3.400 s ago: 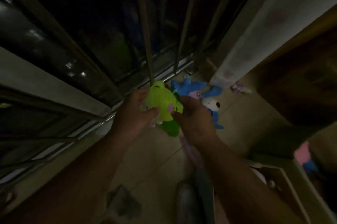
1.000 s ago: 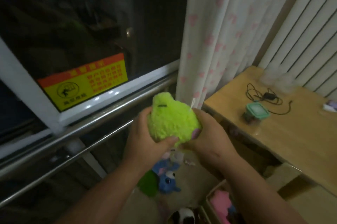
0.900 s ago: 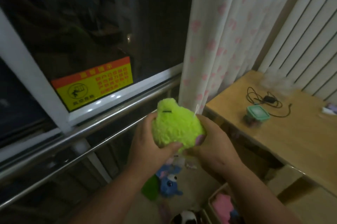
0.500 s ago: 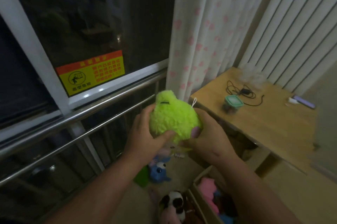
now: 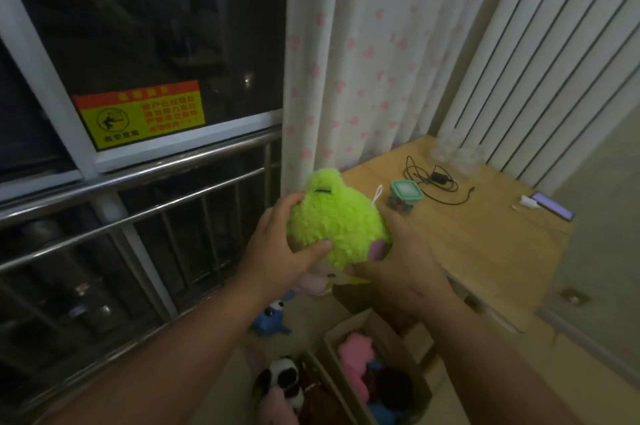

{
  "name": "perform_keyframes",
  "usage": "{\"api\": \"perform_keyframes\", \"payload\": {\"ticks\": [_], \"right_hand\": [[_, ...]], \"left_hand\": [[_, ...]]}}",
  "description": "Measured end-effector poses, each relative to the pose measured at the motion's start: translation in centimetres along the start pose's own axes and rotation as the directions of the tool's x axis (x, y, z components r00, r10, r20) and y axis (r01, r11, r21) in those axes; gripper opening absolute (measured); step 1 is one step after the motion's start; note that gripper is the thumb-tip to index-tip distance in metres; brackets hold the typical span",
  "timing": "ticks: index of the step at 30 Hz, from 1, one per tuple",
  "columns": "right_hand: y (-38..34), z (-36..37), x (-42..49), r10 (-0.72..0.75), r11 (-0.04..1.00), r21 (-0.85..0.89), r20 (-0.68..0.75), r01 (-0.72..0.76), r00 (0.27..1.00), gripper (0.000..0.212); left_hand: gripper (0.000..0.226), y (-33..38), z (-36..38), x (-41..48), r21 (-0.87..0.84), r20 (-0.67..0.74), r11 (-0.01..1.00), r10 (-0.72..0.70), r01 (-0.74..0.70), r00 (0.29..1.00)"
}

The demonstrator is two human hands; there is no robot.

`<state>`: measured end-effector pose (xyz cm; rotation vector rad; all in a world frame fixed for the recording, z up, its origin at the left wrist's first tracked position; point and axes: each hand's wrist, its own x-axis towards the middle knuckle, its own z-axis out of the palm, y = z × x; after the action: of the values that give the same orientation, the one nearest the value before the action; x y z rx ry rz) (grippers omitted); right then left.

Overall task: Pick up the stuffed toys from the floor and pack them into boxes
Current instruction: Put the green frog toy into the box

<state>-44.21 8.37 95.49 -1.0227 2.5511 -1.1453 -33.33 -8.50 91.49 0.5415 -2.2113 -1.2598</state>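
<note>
A box [image 5: 388, 326] holding a pink toy [image 5: 356, 352] sits nearest, on the floor. Above it the left hand [image 5: 277, 251] and right hand [image 5: 405, 268] clasp a green stuffed toy [image 5: 337, 223] between them. Farther right stands the counter [image 5: 485, 241].

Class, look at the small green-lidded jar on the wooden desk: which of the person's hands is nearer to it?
Right. The right hand holds the green toy on the side beside the jar; the left hand holds its opposite side, farther away.
</note>
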Motion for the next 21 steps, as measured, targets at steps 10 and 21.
{"api": "perform_keyframes", "payload": {"ticks": [10, 21], "right_hand": [[7.4, -7.0, -2.4, 0.047, 0.997, 0.053, 0.036, -0.048, 0.998, 0.089], [15.0, -7.2, -2.1, 0.254, 0.966, -0.025, -0.089, -0.257, 0.963, 0.102]], "left_hand": [[0.078, 3.7, 9.5, -2.0, -0.026, 0.038, 0.998, -0.053, 0.054, 0.998], [0.070, 1.1, 17.2, 1.7, -0.109, 0.262, 0.993, -0.018, 0.048, 0.965]]}}
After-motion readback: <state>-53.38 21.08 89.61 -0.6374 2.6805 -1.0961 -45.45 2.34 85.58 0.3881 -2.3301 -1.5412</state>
